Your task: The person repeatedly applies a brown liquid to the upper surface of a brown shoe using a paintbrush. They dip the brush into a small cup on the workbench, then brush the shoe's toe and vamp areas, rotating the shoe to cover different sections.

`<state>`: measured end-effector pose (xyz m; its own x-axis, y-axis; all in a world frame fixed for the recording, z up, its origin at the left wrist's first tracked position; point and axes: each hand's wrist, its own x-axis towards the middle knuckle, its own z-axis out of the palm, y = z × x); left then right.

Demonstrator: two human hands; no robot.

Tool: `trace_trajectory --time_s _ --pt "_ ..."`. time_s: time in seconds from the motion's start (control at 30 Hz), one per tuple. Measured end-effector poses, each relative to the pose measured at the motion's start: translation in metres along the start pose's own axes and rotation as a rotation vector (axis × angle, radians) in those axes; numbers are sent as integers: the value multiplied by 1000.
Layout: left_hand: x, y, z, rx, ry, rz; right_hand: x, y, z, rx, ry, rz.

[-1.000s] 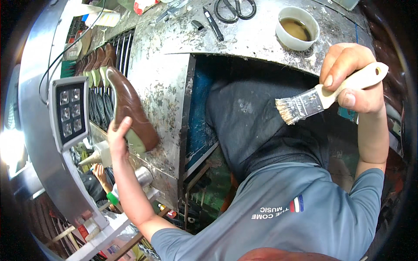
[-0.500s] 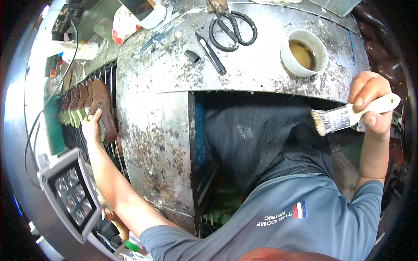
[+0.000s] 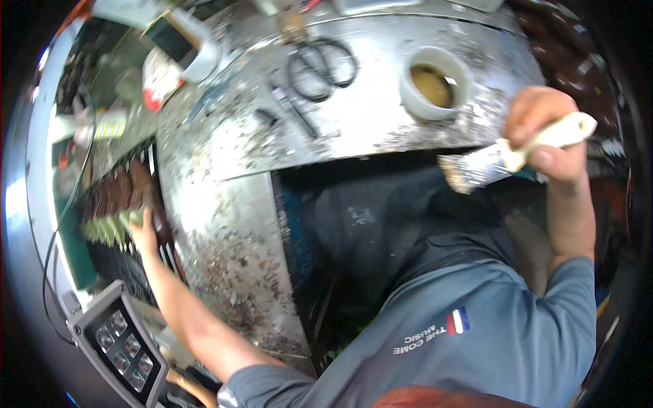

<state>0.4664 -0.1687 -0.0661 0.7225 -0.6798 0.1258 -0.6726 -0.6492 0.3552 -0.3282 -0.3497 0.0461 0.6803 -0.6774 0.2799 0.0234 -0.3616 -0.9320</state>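
Note:
My right hand (image 3: 544, 129) is wrapped round the pale handle of a paint brush (image 3: 486, 166); its bristles point left, above my lap. Over at the left, my left hand (image 3: 143, 234) grips a brown shoe (image 3: 160, 224) at the near end of a row; blur and the hand itself hide part of the grip. Several more brown shoes (image 3: 115, 194) with pale green undersides stand close together in that row on a dark barred rack. A white bowl (image 3: 459, 98) with yellowish-brown liquid sits on the metal bench to the left of the brush.
On the stained metal bench (image 3: 224, 238) lie black-handled scissors (image 3: 323, 71), a black marker (image 3: 296, 112) and its cap (image 3: 266, 117). A dark-screened device (image 3: 169, 39) leans on a white tub at the back left. A lamp (image 3: 126, 347) stands near left; another person's arm (image 3: 194, 387) shows beside it.
The view has shifted, so the bench things sit further left and the rack lower. My left hand stays at the shoe row's near end, its shoe closer in among the others. My right hand keeps the brush.

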Motion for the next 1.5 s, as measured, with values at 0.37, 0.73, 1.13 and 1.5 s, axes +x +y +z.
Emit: trace_trajectory --time_s 0.37,0.73,1.13,1.5 --pt "-140 38 -37 -96 -254 99 -101 -6 -43 -255 395 35" --pt "-289 209 -30 294 -102 538 -217 7 -209 -1667 667 -120" --pt "-373 347 -16 -88 -273 836 -180 -126 -205 -902 917 -661" --pt "-416 444 24 -1459 -1352 688 -77 -64 22 890 -18 -205"
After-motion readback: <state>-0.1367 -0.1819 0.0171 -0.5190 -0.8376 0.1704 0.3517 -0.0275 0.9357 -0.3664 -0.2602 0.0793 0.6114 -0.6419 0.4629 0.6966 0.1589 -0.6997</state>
